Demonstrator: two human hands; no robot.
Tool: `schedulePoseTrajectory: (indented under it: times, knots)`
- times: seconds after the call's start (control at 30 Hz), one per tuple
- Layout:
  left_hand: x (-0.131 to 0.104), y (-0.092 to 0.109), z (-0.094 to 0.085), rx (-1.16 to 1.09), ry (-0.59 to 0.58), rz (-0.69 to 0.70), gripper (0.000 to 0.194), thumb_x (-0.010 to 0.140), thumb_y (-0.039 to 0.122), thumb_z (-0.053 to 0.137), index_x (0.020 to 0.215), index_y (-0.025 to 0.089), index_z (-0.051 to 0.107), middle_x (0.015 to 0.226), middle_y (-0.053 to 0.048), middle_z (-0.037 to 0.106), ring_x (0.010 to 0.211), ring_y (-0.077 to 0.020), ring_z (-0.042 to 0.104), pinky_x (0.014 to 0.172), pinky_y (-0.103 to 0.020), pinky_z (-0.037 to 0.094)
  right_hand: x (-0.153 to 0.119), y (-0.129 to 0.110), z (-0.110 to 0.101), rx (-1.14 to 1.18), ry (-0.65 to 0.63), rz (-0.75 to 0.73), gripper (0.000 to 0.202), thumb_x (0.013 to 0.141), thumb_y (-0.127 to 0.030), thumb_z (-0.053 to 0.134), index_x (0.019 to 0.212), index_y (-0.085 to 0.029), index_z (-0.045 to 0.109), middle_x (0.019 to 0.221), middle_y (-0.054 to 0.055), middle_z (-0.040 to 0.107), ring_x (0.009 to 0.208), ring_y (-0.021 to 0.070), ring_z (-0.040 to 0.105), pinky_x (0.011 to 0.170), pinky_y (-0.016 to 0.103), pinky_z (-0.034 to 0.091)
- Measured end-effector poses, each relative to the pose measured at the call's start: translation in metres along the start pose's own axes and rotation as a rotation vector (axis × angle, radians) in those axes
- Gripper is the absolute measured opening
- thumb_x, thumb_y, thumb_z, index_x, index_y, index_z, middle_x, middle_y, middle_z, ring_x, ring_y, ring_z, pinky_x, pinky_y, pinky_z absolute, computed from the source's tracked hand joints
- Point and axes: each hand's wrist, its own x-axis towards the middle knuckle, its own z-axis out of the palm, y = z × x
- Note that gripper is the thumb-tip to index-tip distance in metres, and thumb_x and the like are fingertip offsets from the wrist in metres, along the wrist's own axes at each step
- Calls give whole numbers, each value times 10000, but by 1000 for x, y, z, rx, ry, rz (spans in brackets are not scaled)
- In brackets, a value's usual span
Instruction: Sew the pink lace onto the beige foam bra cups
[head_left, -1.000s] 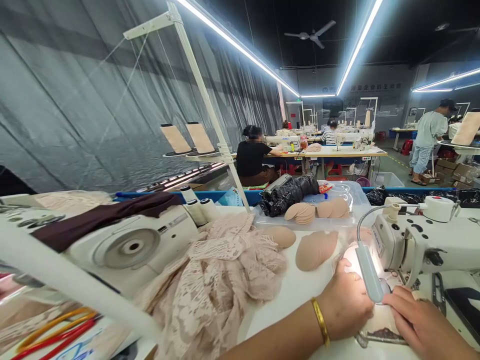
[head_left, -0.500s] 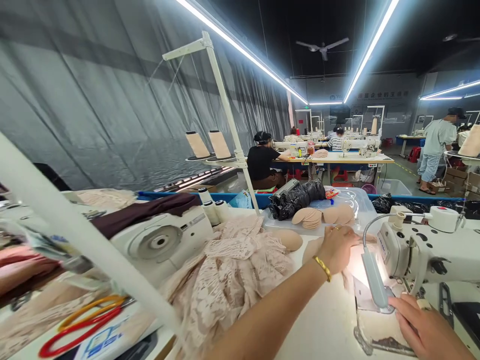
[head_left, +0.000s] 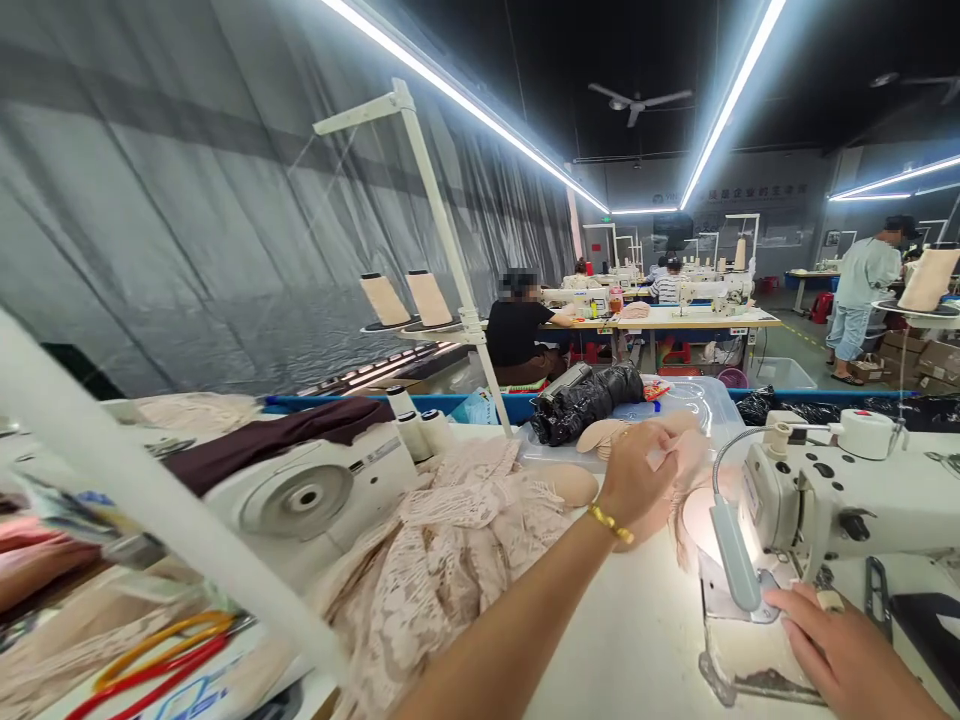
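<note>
At the lower right of the frame the right hand (head_left: pixel 851 645) lies low by the machine (head_left: pixel 892 490), forefinger stretched to the metal below the lamp (head_left: pixel 735 555); whether its grip holds anything I cannot tell. At the lower left are scissors (head_left: pixel 196 652) with orange and red handles, below a slanting white pole (head_left: pixel 172 510). The lace (head_left: pixel 465 540) is heaped at lower centre on the white bench (head_left: pixel 637 630). Right of centre, the left hand (head_left: pixel 637 465), a gold bangle (head_left: pixel 611 523) at its wrist, has its grip closed on pink cloth (head_left: pixel 686 450), which is lifted in front of the clear tub (head_left: pixel 724 405). One beige pad (head_left: pixel 576 484) lies between lace and wrist; more pads (head_left: pixel 596 437) show just behind the hand. A black bag (head_left: pixel 589 405) lies on the tub. Left of centre, two thread cones (head_left: pixel 430 298) stand side by side. Farther back, a person in black (head_left: pixel 517 330) sits at another bench (head_left: pixel 690 318), and one in a pale top (head_left: pixel 862 275) stands at the right.
</note>
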Motion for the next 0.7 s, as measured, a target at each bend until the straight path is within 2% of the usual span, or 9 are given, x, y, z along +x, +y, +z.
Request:
schedulePoseTrajectory:
  times: [0.03, 0.1, 0.17, 0.2, 0.27, 0.37, 0.5, 0.6, 0.7]
  knots:
    - [-13, 2, -3, 14, -37, 75, 151, 1000, 126, 548, 1021, 195, 681, 1233, -105, 705, 1194, -256, 636, 1052, -433, 513, 1, -4, -3, 12, -4, 7, 348, 1105, -297, 380, 1333, -320, 643, 1100, 76, 774, 899, 253, 777, 742, 367, 610]
    - [-44, 9, 0, 33, -147, 239, 167, 939, 72, 556, 949, 203, 660, 1096, -83, 734, 1081, -230, 661, 999, -375, 518, 3, -9, -8, 41, -28, 33, 340, 1101, -283, 377, 1294, -313, 655, 1072, 68, 758, 911, 256, 760, 761, 381, 608]
    - [-72, 18, 14, 54, -293, 402, 167, 844, 46, 619, 818, 211, 619, 888, -39, 719, 853, -200, 654, 823, -313, 524, 4, -12, -11, 65, -50, 55, 338, 1097, -275, 369, 1263, -312, 661, 1069, 67, 746, 937, 263, 746, 786, 400, 608]
    - [-83, 24, 22, 75, -370, 498, 170, 823, 47, 630, 783, 208, 593, 851, -32, 710, 792, -193, 635, 773, -306, 509, 4, -13, -11, 70, -54, 66, 339, 1096, -275, 368, 1264, -315, 660, 1075, 68, 743, 951, 268, 742, 799, 411, 608]
    - [-95, 35, 37, 104, -474, 592, 138, 824, 91, 654, 785, 202, 581, 903, -41, 731, 795, -193, 631, 762, -302, 497, 4, -13, -12, 64, -61, 81, 345, 1095, -282, 367, 1278, -320, 657, 1087, 75, 741, 976, 283, 738, 823, 438, 605]
    - [-94, 52, 46, 98, -506, 501, 53, 871, 143, 632, 874, 195, 628, 1013, -54, 755, 861, -200, 650, 800, -286, 496, 5, -14, -13, 56, -89, 90, 350, 1095, -292, 355, 1275, -322, 653, 1096, 86, 737, 955, 295, 735, 802, 454, 602]
    - [-89, 67, 42, -75, -502, 272, 101, 926, 163, 557, 908, 197, 649, 937, -33, 756, 783, -179, 652, 742, -265, 491, 6, -14, -15, 96, -109, 93, 348, 1104, -294, 317, 1206, -308, 650, 1135, 97, 722, 1046, 302, 715, 870, 479, 592]
    - [-93, 72, 40, -183, -442, 93, 133, 978, 194, 509, 945, 196, 637, 911, -32, 754, 778, -177, 659, 724, -265, 493, 4, -11, -14, 111, -134, 104, 356, 1113, -312, 304, 1237, -315, 637, 1149, 100, 717, 1075, 299, 706, 893, 485, 593]
    - [-94, 72, 42, -194, -437, 61, 101, 980, 176, 515, 957, 198, 612, 912, -27, 748, 764, -167, 648, 700, -260, 483, 1, -6, -12, 110, -149, 92, 371, 1119, -330, 313, 1346, -334, 607, 1181, 101, 719, 1087, 291, 717, 884, 463, 605]
